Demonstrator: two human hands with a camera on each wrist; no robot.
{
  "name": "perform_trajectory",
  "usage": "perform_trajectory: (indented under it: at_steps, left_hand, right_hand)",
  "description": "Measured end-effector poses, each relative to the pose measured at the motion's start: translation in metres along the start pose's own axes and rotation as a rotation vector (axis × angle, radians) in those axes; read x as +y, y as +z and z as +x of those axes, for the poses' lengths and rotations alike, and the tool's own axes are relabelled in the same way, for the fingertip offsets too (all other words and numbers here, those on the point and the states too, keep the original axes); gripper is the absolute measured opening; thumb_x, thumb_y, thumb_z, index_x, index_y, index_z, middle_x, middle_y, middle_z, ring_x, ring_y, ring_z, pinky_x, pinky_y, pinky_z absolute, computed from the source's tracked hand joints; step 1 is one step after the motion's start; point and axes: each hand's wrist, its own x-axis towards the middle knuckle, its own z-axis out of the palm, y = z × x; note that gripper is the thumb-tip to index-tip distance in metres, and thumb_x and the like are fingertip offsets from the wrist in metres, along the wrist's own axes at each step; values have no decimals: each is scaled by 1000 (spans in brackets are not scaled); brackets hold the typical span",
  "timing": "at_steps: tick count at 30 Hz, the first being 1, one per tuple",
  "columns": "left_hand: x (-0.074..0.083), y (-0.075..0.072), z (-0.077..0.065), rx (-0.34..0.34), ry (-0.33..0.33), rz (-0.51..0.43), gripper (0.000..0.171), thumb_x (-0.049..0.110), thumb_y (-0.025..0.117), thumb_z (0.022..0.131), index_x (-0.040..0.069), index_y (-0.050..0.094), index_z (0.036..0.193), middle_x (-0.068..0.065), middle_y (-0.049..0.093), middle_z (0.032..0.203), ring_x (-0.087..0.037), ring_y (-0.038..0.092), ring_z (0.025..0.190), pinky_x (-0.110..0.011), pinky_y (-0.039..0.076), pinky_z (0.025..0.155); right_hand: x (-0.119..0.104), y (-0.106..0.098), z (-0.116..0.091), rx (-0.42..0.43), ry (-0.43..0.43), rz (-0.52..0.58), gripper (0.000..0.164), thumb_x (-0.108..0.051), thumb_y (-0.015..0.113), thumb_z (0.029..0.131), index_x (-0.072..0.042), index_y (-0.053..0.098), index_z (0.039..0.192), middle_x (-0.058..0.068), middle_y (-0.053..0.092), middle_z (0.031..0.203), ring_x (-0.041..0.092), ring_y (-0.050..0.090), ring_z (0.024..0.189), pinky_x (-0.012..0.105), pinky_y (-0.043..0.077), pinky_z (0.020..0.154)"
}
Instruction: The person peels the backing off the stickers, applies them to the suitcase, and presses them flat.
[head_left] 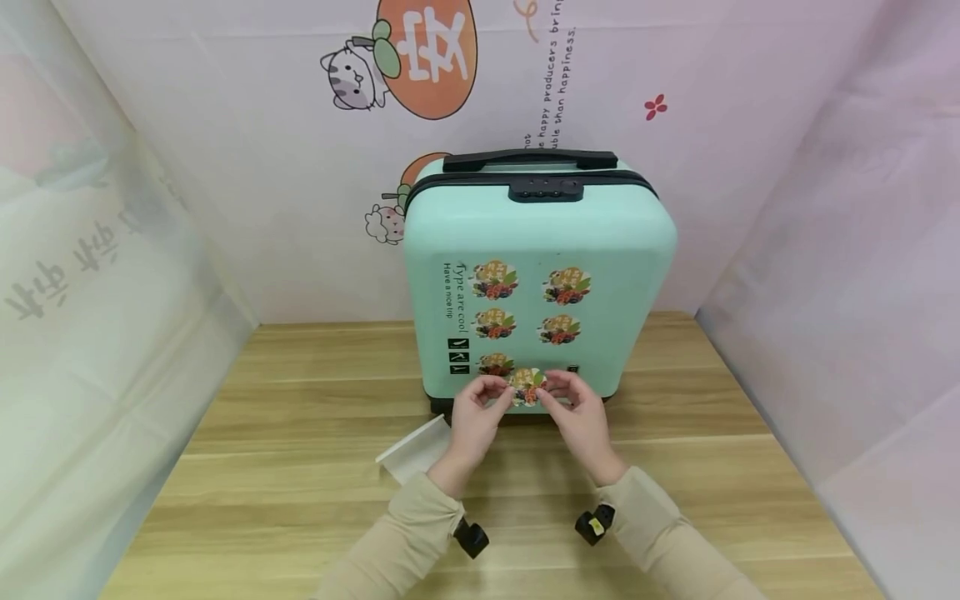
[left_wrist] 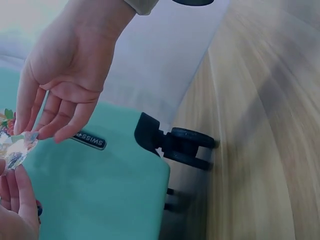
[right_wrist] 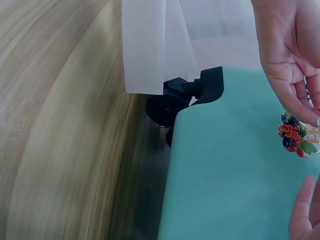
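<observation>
A mint-green suitcase (head_left: 615,275) stands upright, its front carrying several round fruit-print stickers in two columns. Just before its lower part, both hands hold one more round sticker (head_left: 528,385) by its edges. My left hand (head_left: 474,421) pinches the left edge between thumb and fingers; my right hand (head_left: 587,423) pinches the right edge. In the left wrist view the held sticker (left_wrist: 17,149) looks shiny, with the right hand (left_wrist: 70,70) above it. A lower-left sticker (head_left: 495,364) sits on the case right behind the left fingers. The right hand partly covers the small dark logo plate (left_wrist: 90,140).
A folded white sheet (head_left: 416,450) lies on the wooden table (head_left: 300,500), left of the left hand. Black wheels (left_wrist: 187,147) show under the case. Behind it hangs a printed cloth (head_left: 262,167), with more pale cloth at both sides.
</observation>
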Motion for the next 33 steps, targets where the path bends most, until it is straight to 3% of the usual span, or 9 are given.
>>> perform_trajectory:
  at_steps: [2,6,10,15,22,28,33]
  left_hand:
    - [6,2,-3,5,12,29,12,-1,65,86,-10,62,94,-18,63,91,-6,58,76,-17,52,66]
    - [18,8,-5,3,56,110,11,-1,65,86,-10,62,92,-24,62,93,-11,57,81,-15,50,66]
    - [2,15,3,49,137,167,9,0,67,85,-7,64,90,-21,63,93,-22,61,83,-24,55,69]
    - [-13,24,8,106,261,230,7,5,69,84,-1,67,87,-15,63,88,-26,63,80,-33,58,71]
    - [-22,32,13,159,381,300,5,8,69,86,3,67,83,-9,61,82,-20,62,75,-24,57,68]
    - [-28,39,18,213,435,343,5,6,69,85,3,69,82,-9,61,80,-18,62,73,-21,56,66]
    - [-26,42,19,216,478,381,4,6,69,85,3,70,82,-8,61,80,-17,62,72,-20,56,66]
  right_hand:
    - [-8,1,-2,29,-13,-24,25,-7,64,89,4,61,111,20,63,102,-1,55,82,17,48,68]
    - [-4,1,0,97,-37,-31,16,-6,65,88,4,63,100,17,65,93,0,55,77,16,48,66]
    - [16,1,6,134,-76,-15,14,-10,69,86,0,64,93,9,65,87,1,57,75,18,49,65]
    - [24,2,9,194,-130,-51,14,-10,70,85,1,64,91,13,65,85,2,58,71,20,50,64]
    - [36,7,16,292,-206,-97,15,-12,72,84,0,66,89,15,67,82,-2,56,68,13,48,62]
    - [45,10,25,369,-298,-151,12,-9,73,82,0,67,85,15,68,77,-8,54,68,8,46,61]
    - [52,9,30,446,-414,-171,10,-5,75,79,2,68,82,15,68,74,-4,57,66,6,46,62]
